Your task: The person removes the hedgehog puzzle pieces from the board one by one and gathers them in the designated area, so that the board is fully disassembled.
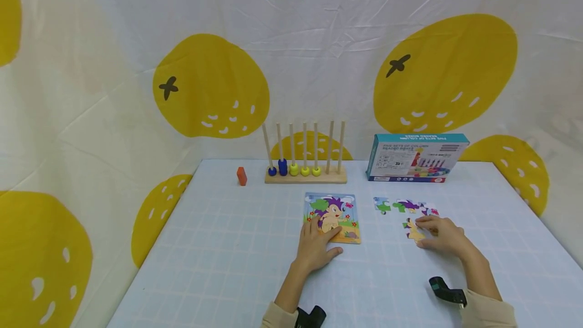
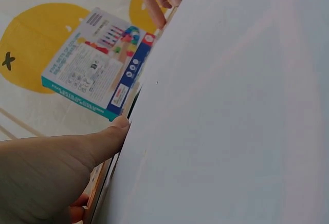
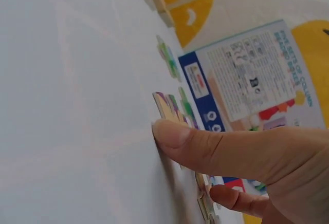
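A picture puzzle board (image 1: 332, 201) with a purple-haired hedgehog lies at the middle of the table. My left hand (image 1: 313, 250) rests on its lower left part, fingers spread and thumb on the tablecloth. In the left wrist view the left thumb (image 2: 103, 142) shows, with most fingers hidden. To the right, my right hand (image 1: 443, 237) holds a yellowish puzzle piece (image 1: 413, 230) between thumb and fingers, low at the table. The right wrist view shows the thumb (image 3: 180, 136) against that piece (image 3: 163, 106). Several other puzzle pieces (image 1: 408, 205) lie just beyond.
A wooden bead stand (image 1: 305, 178) with upright rods and blue and yellow beads stands at the back. Right of it is a blue and white toy box (image 1: 414, 158). An orange block (image 1: 242, 176) stands at the back left. Patterned cloth (image 1: 319, 65) hangs behind the table.
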The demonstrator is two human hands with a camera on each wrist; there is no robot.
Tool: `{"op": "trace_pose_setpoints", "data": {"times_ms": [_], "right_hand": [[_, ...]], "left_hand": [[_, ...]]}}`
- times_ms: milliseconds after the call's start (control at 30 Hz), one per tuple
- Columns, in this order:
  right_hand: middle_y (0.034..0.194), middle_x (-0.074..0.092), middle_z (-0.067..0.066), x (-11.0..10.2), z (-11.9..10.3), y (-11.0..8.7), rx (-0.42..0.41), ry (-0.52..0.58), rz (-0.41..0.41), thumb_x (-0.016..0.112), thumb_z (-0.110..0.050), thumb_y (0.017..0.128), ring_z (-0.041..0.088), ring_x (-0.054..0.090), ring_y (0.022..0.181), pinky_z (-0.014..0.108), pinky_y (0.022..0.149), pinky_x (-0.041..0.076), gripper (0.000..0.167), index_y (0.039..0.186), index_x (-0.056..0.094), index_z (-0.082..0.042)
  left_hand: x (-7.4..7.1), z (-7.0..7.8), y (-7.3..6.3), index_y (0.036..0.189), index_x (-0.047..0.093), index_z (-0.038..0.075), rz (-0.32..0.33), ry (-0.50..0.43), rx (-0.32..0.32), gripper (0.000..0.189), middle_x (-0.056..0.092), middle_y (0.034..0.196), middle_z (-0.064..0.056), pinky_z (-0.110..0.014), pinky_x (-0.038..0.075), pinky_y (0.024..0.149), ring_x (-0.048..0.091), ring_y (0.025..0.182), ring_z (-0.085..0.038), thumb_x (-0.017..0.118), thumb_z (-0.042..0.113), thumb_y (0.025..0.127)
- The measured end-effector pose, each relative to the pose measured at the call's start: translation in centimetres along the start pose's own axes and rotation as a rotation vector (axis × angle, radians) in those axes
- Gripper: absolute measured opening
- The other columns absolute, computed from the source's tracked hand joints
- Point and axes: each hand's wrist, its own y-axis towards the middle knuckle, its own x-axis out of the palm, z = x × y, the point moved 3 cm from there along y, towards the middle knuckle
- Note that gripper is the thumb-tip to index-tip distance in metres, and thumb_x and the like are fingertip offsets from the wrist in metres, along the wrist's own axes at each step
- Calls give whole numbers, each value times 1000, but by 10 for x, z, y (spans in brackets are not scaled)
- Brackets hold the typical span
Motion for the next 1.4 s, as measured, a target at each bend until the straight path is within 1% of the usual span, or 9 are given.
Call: {"op": "trace_pose_setpoints", "data": {"times_ms": [233,567,967,1233,1333,1400], "right_hand": [[122,56,27,0,1,1,-6,12,46,77,-36,74,52,41,116,70,77,32,62,118,62,5],[118,59,27,2,2,2,-10,42,92,78,-31,74,51,43,114,67,77,32,56,116,63,2],[117,60,27,4,4,3,-4,37,118,77,-31,74,50,43,107,62,74,31,56,117,62,2],[119,58,28,3,0,2,0,45,123,76,-30,75,50,43,110,63,76,30,57,119,61,3],[118,59,28,5,0,2,-12,42,158,76,-33,77,49,47,108,63,75,32,57,118,62,3],[116,59,29,5,-1,2,-24,37,193,75,-36,78,46,52,102,63,74,34,58,118,61,4]], "left_hand": [[0,0,0,133,55,33,0,6,5,50,31,142,-19,-51,23,108,28,127,-34,60,51,86],[0,0,0,133,54,34,-3,20,-2,51,30,143,-18,-50,23,108,28,128,-34,60,51,86],[0,0,0,133,54,34,-12,9,-8,50,30,143,-18,-50,23,108,27,129,-34,59,51,86],[0,0,0,133,54,34,-7,8,-10,51,29,143,-18,-50,22,109,26,129,-34,60,51,86],[0,-1,0,135,52,32,-4,5,-9,53,29,143,-18,-50,23,109,26,129,-35,60,50,86],[0,-1,0,137,50,30,5,-20,-11,56,30,142,-18,-50,23,109,27,129,-35,62,49,85]]}}
